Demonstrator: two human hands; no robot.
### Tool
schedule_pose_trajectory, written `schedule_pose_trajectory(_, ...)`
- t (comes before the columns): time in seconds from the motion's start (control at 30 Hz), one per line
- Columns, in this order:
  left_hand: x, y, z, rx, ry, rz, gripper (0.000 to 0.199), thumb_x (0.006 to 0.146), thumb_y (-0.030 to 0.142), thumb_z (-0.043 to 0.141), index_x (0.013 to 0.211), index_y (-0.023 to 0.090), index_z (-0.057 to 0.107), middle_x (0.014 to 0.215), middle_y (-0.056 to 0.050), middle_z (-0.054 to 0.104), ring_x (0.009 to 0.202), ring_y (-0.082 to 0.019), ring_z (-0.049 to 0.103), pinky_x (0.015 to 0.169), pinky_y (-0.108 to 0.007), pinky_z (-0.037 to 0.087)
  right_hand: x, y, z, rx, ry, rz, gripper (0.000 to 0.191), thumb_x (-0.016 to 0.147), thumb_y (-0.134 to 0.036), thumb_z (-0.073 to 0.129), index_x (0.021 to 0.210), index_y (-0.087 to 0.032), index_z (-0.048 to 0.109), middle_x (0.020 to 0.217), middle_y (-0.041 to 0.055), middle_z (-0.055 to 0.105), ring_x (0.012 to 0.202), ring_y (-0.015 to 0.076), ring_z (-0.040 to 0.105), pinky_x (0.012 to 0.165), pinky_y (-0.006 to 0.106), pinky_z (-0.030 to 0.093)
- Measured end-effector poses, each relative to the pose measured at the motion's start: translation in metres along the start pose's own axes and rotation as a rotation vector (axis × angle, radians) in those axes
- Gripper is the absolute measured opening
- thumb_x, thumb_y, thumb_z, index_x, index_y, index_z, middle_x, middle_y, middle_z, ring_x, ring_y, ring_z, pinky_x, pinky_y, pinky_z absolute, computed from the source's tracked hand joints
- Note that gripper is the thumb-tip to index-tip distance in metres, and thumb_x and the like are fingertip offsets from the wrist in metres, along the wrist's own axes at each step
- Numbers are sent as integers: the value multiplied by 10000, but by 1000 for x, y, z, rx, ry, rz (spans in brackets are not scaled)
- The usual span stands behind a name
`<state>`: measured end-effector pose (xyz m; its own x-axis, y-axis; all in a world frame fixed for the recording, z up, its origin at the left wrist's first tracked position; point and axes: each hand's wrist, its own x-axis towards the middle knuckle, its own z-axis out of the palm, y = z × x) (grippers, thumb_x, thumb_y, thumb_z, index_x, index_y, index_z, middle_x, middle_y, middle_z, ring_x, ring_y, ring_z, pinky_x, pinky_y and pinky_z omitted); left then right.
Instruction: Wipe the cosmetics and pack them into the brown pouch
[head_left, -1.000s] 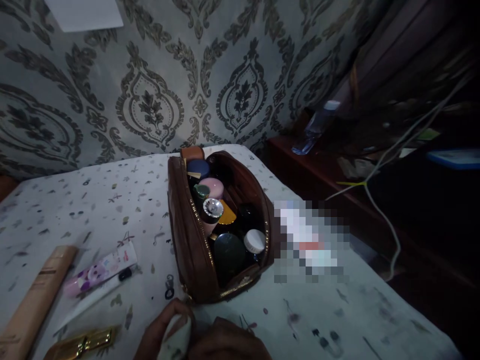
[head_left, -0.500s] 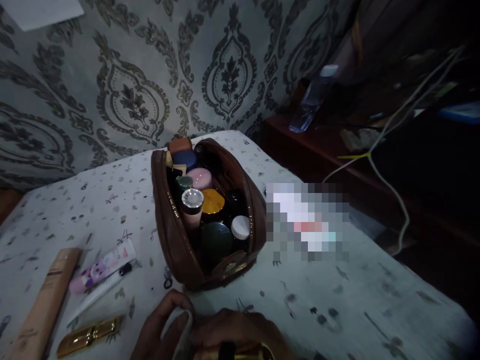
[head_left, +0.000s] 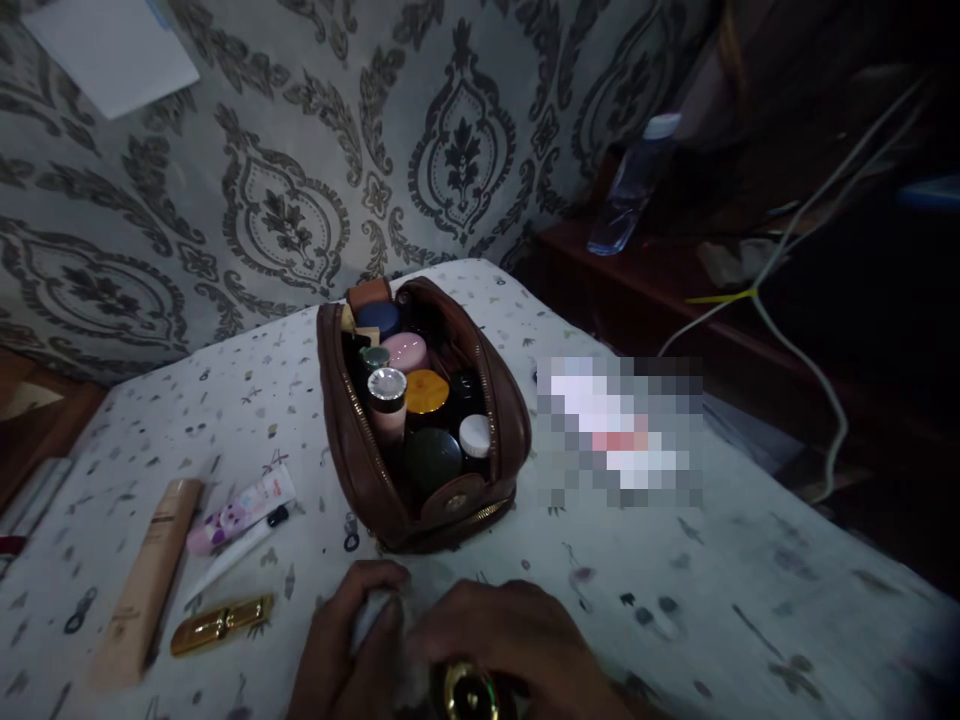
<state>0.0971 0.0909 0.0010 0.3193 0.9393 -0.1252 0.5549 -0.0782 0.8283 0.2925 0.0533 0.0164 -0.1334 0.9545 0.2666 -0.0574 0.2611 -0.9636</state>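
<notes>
At the lower edge of the view, my left hand [head_left: 349,645] is closed on a pale, crumpled cloth [head_left: 373,612] that shows between thumb and fingers. Right beside it, my right hand [head_left: 521,635] curls over a gold-and-black cosmetic container [head_left: 471,692], its round gold-rimmed end facing me. The fingers near the cloth are blurred, so whether they touch it is unclear. Just beyond both hands stands an unzipped brown toiletry bag [head_left: 352,470]. Inside it are a pink-lidded jar [head_left: 406,352], a gold-lidded jar [head_left: 427,392], a white-capped bottle [head_left: 475,436] and several other cosmetics.
To the left lie a beige tube [head_left: 154,580], a purple-and-white tube [head_left: 240,512], a slim black-capped tube [head_left: 236,553] and a gold lipstick tube [head_left: 223,625] on the patterned sheet [head_left: 637,560]. A pixelated patch covers something right of the bag. A water bottle [head_left: 634,185] and cables stand beyond.
The gold-and-black container has turned from lying sideways to showing its round end. My right hand has shifted slightly up and right. The whole view has tilted a little.
</notes>
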Motion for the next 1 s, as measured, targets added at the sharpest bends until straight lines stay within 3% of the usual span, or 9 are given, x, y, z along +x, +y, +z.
schedule_pose_trajectory(0.13,7,12,-24,387,224,329,286,934,354,527,1170,274,666,1124,-65,720,1039,-240,668,898,-340,539,11,-27,-12,-26,133,54,363,817,-592,670,966,-265,730,812,47,701,716,187,649,685,324,562)
schedule_pose_trajectory(0.2,20,23,-39,535,167,548,353,939,305,528,1281,291,613,1164,-57,711,1040,-212,678,858,-285,550,18,-40,-23,-42,157,42,303,800,-504,734,989,-267,718,867,39,687,738,178,649,671,307,562)
schedule_pose_trajectory(0.3,41,36,-49,607,151,669,416,960,275,473,1371,263,539,1138,-70,716,1010,-204,691,800,-266,566,31,-58,-39,-131,162,14,222,861,-384,697,1058,-282,689,998,43,664,872,184,652,715,295,568)
schedule_pose_trajectory(0.4,51,35,-46,560,233,632,399,957,309,478,1342,225,539,1166,-89,702,1050,-223,681,867,-314,565,50,-67,-48,-231,137,-22,189,894,-314,648,1076,-270,667,1013,32,643,868,164,643,720,278,559)
schedule_pose_trajectory(0.5,47,26,-41,500,257,558,405,951,341,502,1328,198,523,1066,-89,715,945,-216,709,833,-325,574,71,-65,-51,-334,105,-68,213,876,-275,657,1086,-251,640,980,8,638,799,139,628,676,255,533)
schedule_pose_trajectory(0.6,39,17,-38,463,210,539,437,962,318,502,1380,198,456,922,-49,712,822,-183,719,740,-277,569,88,-57,-50,-460,72,-97,222,863,-233,652,1082,-235,614,897,-27,625,752,118,599,659,232,491)
schedule_pose_trajectory(0.73,32,11,-37,437,193,549,487,960,282,518,1422,204,387,920,-35,713,830,-169,717,747,-254,557,100,-54,-46,-629,-33,-107,86,856,-131,622,912,-196,614,787,-53,585,741,104,567,683,222,439)
schedule_pose_trajectory(0.9,25,0,-38,442,123,474,439,965,321,497,1389,209,462,946,-62,726,834,-187,719,733,-263,561,110,-60,-38,-867,-220,-95,119,867,-43,555,832,-145,604,925,37,590,826,140,557,724,262,417)
schedule_pose_trajectory(1.0,21,-11,-39,457,84,476,402,955,341,508,1341,228,527,988,-70,735,831,-189,720,749,-267,564,117,-61,-32,-966,-310,-38,157,827,4,558,777,-139,602,843,34,606,794,146,571,691,253,388)
